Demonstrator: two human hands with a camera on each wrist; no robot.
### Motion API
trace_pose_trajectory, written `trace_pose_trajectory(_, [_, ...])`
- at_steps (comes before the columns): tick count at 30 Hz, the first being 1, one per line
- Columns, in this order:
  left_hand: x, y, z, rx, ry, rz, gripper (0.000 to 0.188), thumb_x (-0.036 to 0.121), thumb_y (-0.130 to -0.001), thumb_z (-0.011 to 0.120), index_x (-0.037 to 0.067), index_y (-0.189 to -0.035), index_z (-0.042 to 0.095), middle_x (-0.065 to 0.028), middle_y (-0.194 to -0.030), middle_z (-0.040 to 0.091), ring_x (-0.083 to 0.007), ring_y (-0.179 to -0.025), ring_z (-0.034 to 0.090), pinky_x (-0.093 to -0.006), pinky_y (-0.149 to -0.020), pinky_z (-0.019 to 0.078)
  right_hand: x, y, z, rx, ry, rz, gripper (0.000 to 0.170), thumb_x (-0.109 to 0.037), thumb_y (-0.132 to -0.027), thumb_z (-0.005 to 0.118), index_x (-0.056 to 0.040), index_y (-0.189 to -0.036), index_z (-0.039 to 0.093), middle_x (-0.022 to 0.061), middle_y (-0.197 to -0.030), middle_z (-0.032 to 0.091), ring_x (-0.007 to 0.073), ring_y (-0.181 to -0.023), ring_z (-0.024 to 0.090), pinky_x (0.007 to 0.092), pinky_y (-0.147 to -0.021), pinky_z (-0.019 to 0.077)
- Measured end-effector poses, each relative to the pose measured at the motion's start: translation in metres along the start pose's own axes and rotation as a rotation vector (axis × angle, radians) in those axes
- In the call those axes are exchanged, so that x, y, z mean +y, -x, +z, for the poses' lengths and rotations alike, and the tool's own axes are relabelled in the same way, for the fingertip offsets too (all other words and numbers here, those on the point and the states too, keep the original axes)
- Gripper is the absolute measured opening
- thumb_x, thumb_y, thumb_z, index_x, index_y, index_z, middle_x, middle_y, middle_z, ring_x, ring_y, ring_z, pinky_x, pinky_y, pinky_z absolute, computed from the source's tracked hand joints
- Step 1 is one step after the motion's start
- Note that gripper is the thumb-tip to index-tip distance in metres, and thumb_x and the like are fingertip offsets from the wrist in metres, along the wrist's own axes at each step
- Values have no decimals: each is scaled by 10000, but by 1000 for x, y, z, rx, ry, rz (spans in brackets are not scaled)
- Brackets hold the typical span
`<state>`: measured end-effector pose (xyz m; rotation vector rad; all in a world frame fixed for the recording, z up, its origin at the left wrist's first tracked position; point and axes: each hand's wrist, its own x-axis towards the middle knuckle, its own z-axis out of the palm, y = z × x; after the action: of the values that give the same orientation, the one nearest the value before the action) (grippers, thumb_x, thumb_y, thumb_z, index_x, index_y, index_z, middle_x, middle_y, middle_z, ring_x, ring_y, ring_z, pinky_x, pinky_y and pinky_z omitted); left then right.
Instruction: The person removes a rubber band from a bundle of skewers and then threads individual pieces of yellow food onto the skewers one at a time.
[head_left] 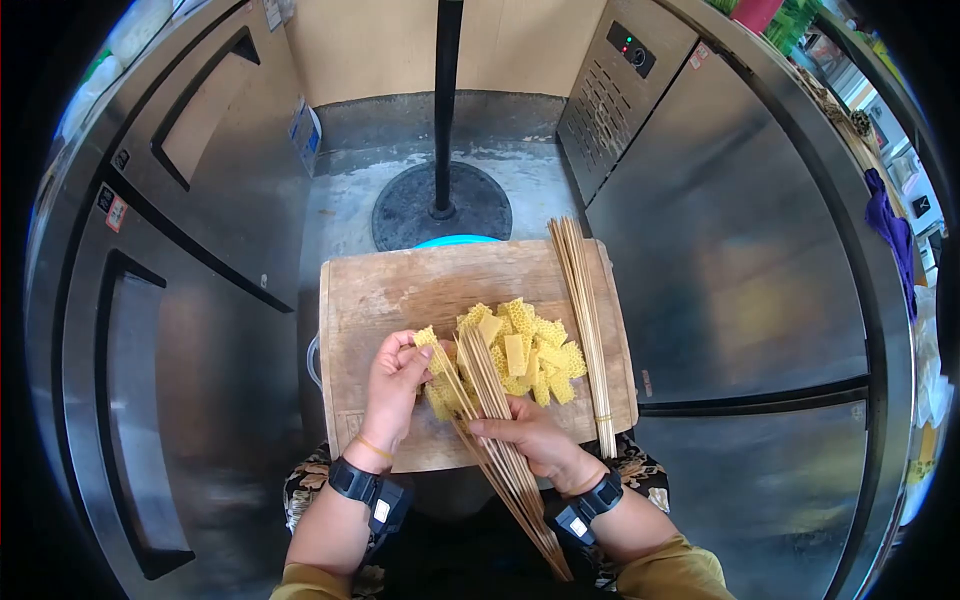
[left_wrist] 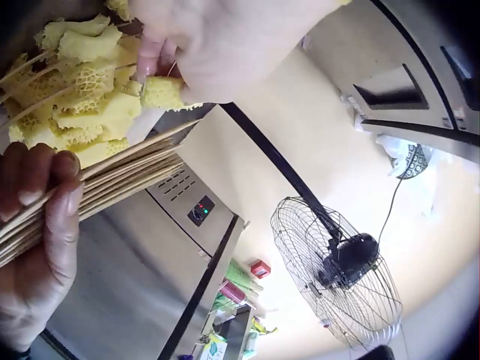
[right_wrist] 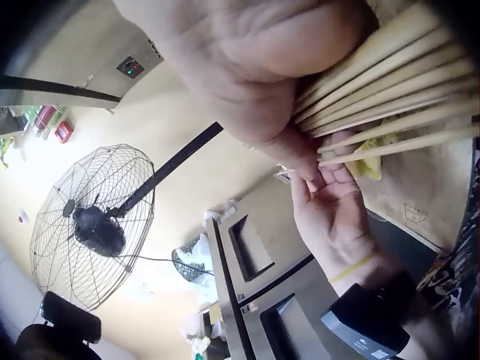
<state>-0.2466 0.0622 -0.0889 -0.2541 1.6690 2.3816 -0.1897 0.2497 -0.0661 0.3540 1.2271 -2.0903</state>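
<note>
A piece of yellow honeycomb tripe [head_left: 425, 337] is pinched between thumb and fingers of my left hand [head_left: 393, 385], at the tip of a bamboo skewer slanting up from my other hand. My right hand [head_left: 540, 435] grips a bundle of bamboo skewers [head_left: 487, 380], its thumb across them and their upper ends fanned out over the board. Beyond the bundle lies a heap of tripe pieces [head_left: 550, 352], some honeycombed, some smooth side up. Several skewers run into tripe pieces [left_wrist: 90, 82] in the left wrist view. My left fingertips are partly hidden in the right wrist view.
The wooden cutting board [head_left: 370, 285] lies in front of me, with a tied bundle of skewers [head_left: 583, 330] along its right edge. Steel cabinets [head_left: 740, 260] stand on both sides. Behind the board rises a fan's black pole [head_left: 447, 110] on a round base [head_left: 405, 210].
</note>
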Motion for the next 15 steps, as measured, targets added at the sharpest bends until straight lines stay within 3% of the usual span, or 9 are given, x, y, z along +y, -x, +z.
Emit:
trace_pose_trajectory(5, [8,-6,-3,21,57,51,181,114,-932,557,56,-1104,559,-112,-1079,656,-124,-925,619,-275,-802,497,-1,-2,3,-4,22,4,142,-133,-834,707,-57,-914,617,-6,-754,617,54,-622,549,188,-551,444])
trace_pose_trajectory(8, [15,-5,0,45,117,63,176,118,-934,560,39,-1090,572,-95,-1052,672,-84,-873,616,-240,-760,483,1,-3,0,-29,39,7,104,-119,-836,700,-64,-893,633,-6,-735,623,42,-574,531,178,-512,424])
trace_pose_trajectory(11, [16,-4,-5,5,95,57,181,102,-924,569,44,-1095,568,-120,-1081,653,-138,-943,623,-291,-824,501,0,-5,3,-22,45,15,97,-118,-834,701,-64,-877,633,-4,-720,619,39,-553,515,178,-495,411])
trace_pose_trajectory(15, [18,-2,-3,-3,21,90,197,92,-922,570,35,-1110,563,-121,-1084,653,-143,-955,623,-283,-832,498,3,-8,0,8,78,21,103,-121,-832,704,-63,-875,631,-4,-716,618,40,-547,516,177,-487,412])
